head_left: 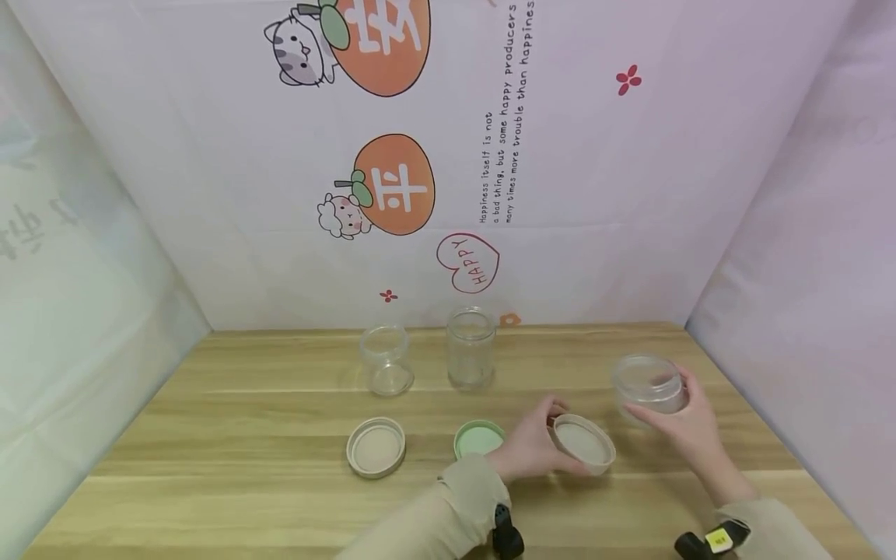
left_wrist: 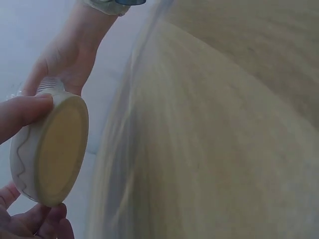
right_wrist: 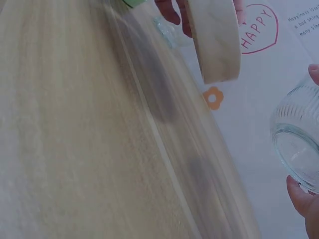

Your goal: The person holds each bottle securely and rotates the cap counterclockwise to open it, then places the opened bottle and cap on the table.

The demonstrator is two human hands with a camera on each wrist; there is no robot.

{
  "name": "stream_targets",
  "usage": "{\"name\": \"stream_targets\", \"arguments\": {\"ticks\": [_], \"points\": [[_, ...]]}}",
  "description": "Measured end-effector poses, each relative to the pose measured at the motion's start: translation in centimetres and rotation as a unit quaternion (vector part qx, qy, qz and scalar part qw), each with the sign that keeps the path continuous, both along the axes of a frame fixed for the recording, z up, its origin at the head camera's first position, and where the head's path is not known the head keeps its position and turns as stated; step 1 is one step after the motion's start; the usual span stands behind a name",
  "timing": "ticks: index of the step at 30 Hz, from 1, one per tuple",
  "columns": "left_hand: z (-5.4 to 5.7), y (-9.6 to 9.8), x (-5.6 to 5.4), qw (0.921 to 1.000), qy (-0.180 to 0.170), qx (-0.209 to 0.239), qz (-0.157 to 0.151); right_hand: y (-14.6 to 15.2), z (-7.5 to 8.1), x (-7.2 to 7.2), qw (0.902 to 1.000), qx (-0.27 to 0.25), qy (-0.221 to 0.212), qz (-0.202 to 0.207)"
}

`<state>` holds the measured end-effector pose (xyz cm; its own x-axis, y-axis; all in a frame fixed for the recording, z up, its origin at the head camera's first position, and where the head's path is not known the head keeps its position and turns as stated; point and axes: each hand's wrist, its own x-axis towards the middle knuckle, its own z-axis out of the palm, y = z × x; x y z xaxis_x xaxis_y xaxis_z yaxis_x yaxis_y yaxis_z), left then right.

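My left hand (head_left: pixel 528 445) pinches a round cream lid (head_left: pixel 584 445) by its rim, tilted, with the inner side showing in the head view. The left wrist view shows the lid's flat yellowish top (left_wrist: pixel 62 149) and a wavy line on its side. To the right, my right hand (head_left: pixel 689 432) grips a short, wide clear glass jar (head_left: pixel 647 390) around its side, its mouth uncovered. A small gap separates the lid from the jar. Ribbed glass shows on the jar (right_wrist: pixel 294 134) in the right wrist view, held between thumb and fingers.
Behind stand a curvy clear glass jar (head_left: pixel 388 373) and a straight, taller one (head_left: pixel 470 354), both without lids. A beige lid (head_left: pixel 376 448) and a green lid (head_left: pixel 479 437) lie on the wooden table (head_left: pixel 245 435); my left hand and sleeve partly cover the green one.
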<state>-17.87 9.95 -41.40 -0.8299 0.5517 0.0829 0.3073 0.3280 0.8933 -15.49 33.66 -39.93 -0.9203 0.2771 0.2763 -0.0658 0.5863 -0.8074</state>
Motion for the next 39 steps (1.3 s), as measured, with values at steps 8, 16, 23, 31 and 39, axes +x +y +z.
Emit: {"name": "stream_targets", "arguments": {"ticks": [8, 16, 23, 31, 39], "points": [[-0.5, 1.2, -0.2, 0.9999, -0.013, -0.005, -0.004, 0.4, 0.1, 0.0, 0.9999, 0.005, 0.005, -0.009], [-1.1, 1.9, -0.5, 0.999, -0.042, 0.008, 0.013, 0.4, 0.3, 0.0, 0.9999, 0.013, -0.004, 0.006], [-1.7, 2.5, -0.9, 0.9989, -0.038, 0.006, 0.026, 0.3, 0.0, 0.1, 0.9999, 0.011, -0.005, 0.007], [-1.8, 3.0, -0.9, 0.997, -0.02, -0.054, 0.052, 0.4, -0.1, 0.2, 0.9999, 0.011, -0.005, 0.006], [-1.8, 3.0, -0.5, 0.9945, -0.003, -0.089, 0.056, 0.3, -0.2, 0.3, 0.9997, 0.01, -0.01, 0.02]]}}
